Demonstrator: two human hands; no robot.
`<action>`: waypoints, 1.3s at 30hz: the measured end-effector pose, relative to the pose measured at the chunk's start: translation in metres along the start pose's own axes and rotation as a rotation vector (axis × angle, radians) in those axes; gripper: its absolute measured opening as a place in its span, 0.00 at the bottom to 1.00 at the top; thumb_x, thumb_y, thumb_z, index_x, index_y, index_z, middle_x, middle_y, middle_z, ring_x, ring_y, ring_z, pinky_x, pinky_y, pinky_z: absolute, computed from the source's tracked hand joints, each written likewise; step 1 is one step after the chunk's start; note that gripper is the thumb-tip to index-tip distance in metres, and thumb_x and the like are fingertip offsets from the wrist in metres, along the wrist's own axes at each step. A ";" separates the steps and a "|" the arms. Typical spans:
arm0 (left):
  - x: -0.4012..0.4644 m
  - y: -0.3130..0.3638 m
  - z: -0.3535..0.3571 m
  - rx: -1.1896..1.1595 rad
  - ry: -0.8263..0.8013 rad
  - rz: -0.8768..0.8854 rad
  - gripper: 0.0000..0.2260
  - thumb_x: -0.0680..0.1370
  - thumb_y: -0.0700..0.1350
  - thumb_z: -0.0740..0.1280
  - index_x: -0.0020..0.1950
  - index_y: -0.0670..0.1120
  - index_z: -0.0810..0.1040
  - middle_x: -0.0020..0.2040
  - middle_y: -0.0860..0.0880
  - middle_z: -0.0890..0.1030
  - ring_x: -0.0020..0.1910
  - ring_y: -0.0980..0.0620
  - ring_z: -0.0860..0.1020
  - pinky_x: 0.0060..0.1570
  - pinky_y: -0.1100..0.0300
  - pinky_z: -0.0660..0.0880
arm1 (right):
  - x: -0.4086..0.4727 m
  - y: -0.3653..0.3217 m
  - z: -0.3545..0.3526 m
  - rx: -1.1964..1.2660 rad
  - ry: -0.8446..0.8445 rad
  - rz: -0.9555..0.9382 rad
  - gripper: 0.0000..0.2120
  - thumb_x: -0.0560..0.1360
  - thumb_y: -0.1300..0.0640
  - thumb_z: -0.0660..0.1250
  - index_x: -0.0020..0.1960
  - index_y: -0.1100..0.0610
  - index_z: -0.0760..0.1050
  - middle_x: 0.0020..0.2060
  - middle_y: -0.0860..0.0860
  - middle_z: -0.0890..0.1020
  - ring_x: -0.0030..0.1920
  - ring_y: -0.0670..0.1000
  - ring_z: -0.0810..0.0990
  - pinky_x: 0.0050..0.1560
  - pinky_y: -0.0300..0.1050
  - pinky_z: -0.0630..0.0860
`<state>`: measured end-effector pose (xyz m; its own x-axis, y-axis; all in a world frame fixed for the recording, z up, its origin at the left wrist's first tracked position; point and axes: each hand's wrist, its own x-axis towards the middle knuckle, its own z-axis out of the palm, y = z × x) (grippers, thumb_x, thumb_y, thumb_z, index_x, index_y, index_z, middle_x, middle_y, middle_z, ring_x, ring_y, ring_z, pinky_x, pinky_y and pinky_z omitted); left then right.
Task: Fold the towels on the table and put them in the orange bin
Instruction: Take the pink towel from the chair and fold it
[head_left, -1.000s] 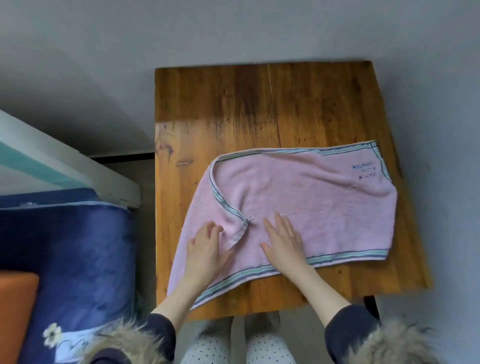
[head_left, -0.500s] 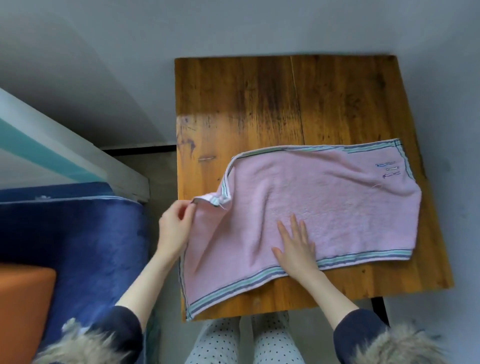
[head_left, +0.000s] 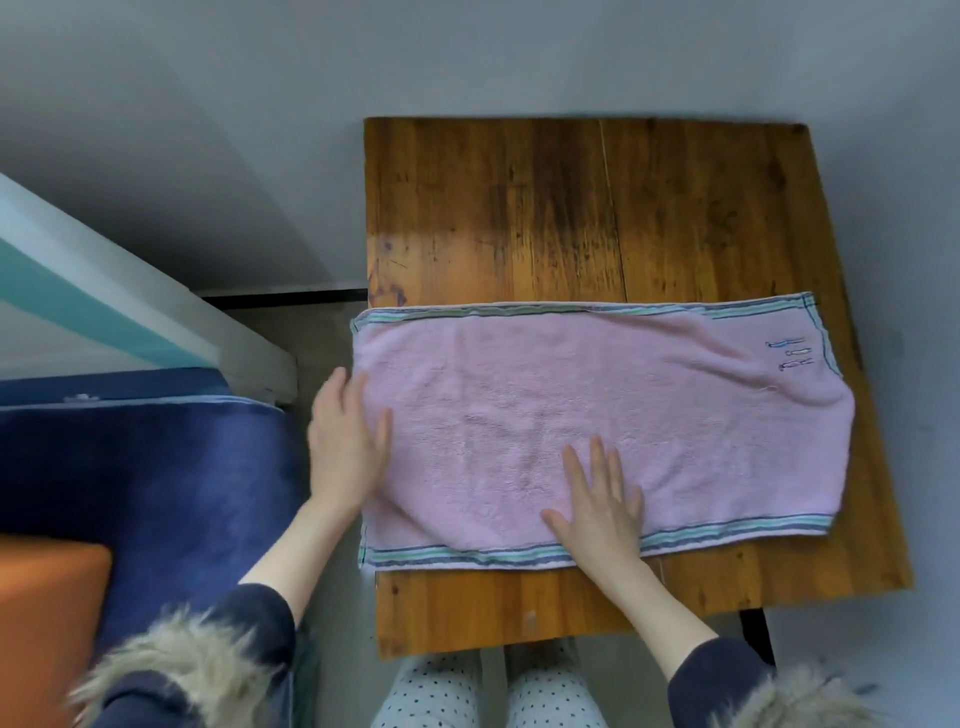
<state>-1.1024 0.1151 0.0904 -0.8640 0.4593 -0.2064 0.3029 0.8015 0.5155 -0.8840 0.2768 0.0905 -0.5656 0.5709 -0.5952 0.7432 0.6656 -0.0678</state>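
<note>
My pink towel (head_left: 597, 426) lies spread flat on the wooden table (head_left: 519, 218), stretched from the table's left edge across to near its right edge. Its left end hangs just past the table edge. Striped borders in green and dark blue run along the far long side and the near long side, and a small blue stitched mark sits near the far right corner. The far half of the table is bare wood, and a strip of wood shows between the towel's near border and the edge closest to me.

My left hand (head_left: 347, 441) rests at the towel's left end, fingers loose and extended, thumb lying on the pink cloth, the palm partly over the edge of the table. It grips nothing; it is slightly blurred. My right hand (head_left: 602, 504) lies flat on the towel near its near border, fingers spread and straight, palm pressing down on the cloth, holding nothing between the fingers.

The orange bin (head_left: 47, 613) shows at the lower left of the view, well apart from the table, only one corner of it visible. Between it and the table is a dark blue blanket (head_left: 156, 478), and beyond that a white and teal panel (head_left: 104, 312) slants toward the wall. My dark sleeves with fur cuffs (head_left: 176, 670) sit at the bottom of the view, and my dotted trousers (head_left: 441, 691) show beneath the table's near edge.
</note>
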 end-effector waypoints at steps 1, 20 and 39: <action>-0.014 0.004 0.008 0.062 -0.051 0.092 0.25 0.77 0.46 0.65 0.72 0.41 0.64 0.74 0.37 0.60 0.73 0.38 0.57 0.70 0.43 0.58 | -0.001 -0.004 0.002 -0.032 -0.010 -0.025 0.41 0.75 0.39 0.59 0.75 0.46 0.34 0.74 0.51 0.31 0.74 0.55 0.32 0.71 0.64 0.45; -0.141 -0.037 0.048 -0.261 -0.286 -0.325 0.32 0.77 0.51 0.64 0.76 0.49 0.50 0.73 0.44 0.62 0.73 0.43 0.60 0.68 0.43 0.64 | -0.033 -0.035 0.034 -0.048 -0.144 -0.147 0.41 0.77 0.41 0.57 0.73 0.45 0.29 0.71 0.50 0.27 0.73 0.54 0.29 0.71 0.66 0.42; -0.130 0.024 0.045 0.004 -0.201 -0.185 0.23 0.77 0.37 0.58 0.73 0.40 0.60 0.75 0.39 0.58 0.75 0.42 0.53 0.73 0.49 0.54 | -0.028 0.041 0.016 0.196 -0.007 -0.149 0.27 0.80 0.49 0.54 0.76 0.51 0.51 0.77 0.52 0.48 0.76 0.52 0.45 0.73 0.55 0.48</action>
<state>-0.9653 0.0914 0.0922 -0.8076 0.3711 -0.4583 0.1493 0.8805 0.4500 -0.8318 0.2802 0.0917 -0.6720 0.4697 -0.5726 0.7074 0.6360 -0.3085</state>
